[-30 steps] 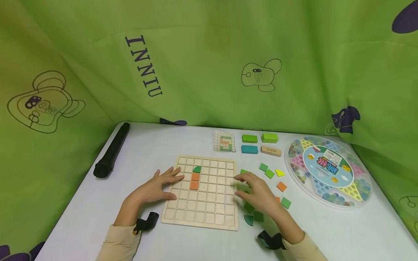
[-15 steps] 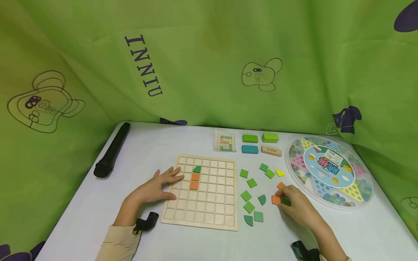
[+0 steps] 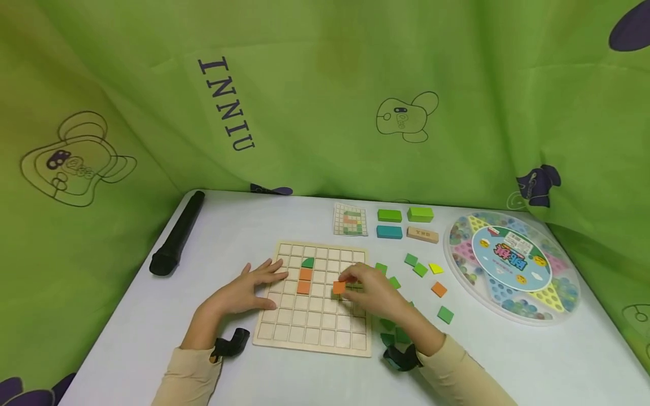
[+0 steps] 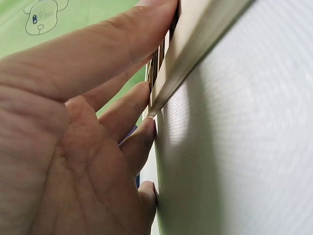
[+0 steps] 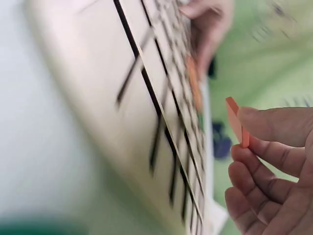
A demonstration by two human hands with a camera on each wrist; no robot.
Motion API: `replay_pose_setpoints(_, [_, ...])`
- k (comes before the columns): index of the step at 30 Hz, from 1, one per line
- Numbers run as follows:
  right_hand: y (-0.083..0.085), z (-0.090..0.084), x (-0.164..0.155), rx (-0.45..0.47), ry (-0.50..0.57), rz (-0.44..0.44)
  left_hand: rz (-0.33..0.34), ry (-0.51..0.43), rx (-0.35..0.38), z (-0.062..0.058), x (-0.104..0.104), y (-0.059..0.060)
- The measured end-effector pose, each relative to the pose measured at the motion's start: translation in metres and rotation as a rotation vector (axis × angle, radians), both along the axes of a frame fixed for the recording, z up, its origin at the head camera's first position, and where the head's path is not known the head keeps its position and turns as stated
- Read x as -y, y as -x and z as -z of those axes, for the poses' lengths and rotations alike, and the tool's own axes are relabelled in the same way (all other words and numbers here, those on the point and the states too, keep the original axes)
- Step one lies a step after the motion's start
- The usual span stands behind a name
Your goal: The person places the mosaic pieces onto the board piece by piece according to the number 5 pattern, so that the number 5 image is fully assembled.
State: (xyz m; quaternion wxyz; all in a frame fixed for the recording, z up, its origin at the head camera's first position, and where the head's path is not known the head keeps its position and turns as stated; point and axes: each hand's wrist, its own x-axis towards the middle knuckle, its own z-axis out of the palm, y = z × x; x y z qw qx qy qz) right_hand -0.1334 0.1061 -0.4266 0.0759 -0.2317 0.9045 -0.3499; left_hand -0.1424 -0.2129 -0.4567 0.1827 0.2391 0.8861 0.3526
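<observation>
A wooden grid board (image 3: 312,332) lies on the white table. Two orange square tiles (image 3: 303,281) sit in its cells, one below the other, beneath a green quarter-circle tile (image 3: 307,263). My left hand (image 3: 238,293) rests on the board's left edge with fingers spread, thumb and fingertips touching the wood; the left wrist view shows the fingers along the board's side. Above the right half of the board, my right hand (image 3: 378,290) pinches an orange square tile (image 5: 236,122) between thumb and fingers. In the right wrist view that tile is held apart from the board.
Several green tiles (image 3: 445,314), an orange tile (image 3: 439,289) and a yellow tile (image 3: 435,268) lie right of the board. Behind are a pattern card (image 3: 350,220) and several blocks (image 3: 389,232). A round Chinese checkers set (image 3: 510,268) stands right, a black microphone (image 3: 178,234) left.
My right hand went right to the loose tiles, took an orange square tile, and came back left with it over the board. The left hand has stayed at the board's edge.
</observation>
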Motion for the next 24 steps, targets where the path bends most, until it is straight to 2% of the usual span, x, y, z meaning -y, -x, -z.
replay_pose_setpoints(3, [0.013, 0.005, 0.025, 0.022, -0.050, -0.071, 0.000, 0.001, -0.001, 0.000, 0.000, -0.001])
replay_pose_setpoints(7, [0.023, 0.010, 0.044, 0.028, -0.129, -0.115, 0.007, -0.003, -0.012, -0.002, 0.001, -0.001])
replay_pose_setpoints(14, [0.024, 0.010, 0.053, -0.002, -0.204, -0.155, 0.000, 0.009, -0.022, -0.003, 0.001, 0.000])
replay_pose_setpoints(16, [0.022, 0.009, 0.049, 0.009, -0.187, -0.137, -0.007, 0.012, -0.006, -0.003, 0.001, 0.000])
replay_pose_setpoints(19, [0.016, 0.002, 0.032, 0.038, -0.105, -0.068, -0.007, 0.007, 0.010, -0.002, 0.000, -0.001])
replay_pose_setpoints(22, [0.008, -0.004, 0.002, 0.013, -0.024, 0.039, -0.012, 0.007, 0.017, -0.002, -0.001, -0.001])
replay_pose_setpoints(24, [0.003, -0.005, -0.023, -0.033, -0.013, 0.112, -0.013, 0.003, 0.010, -0.002, 0.000, -0.001])
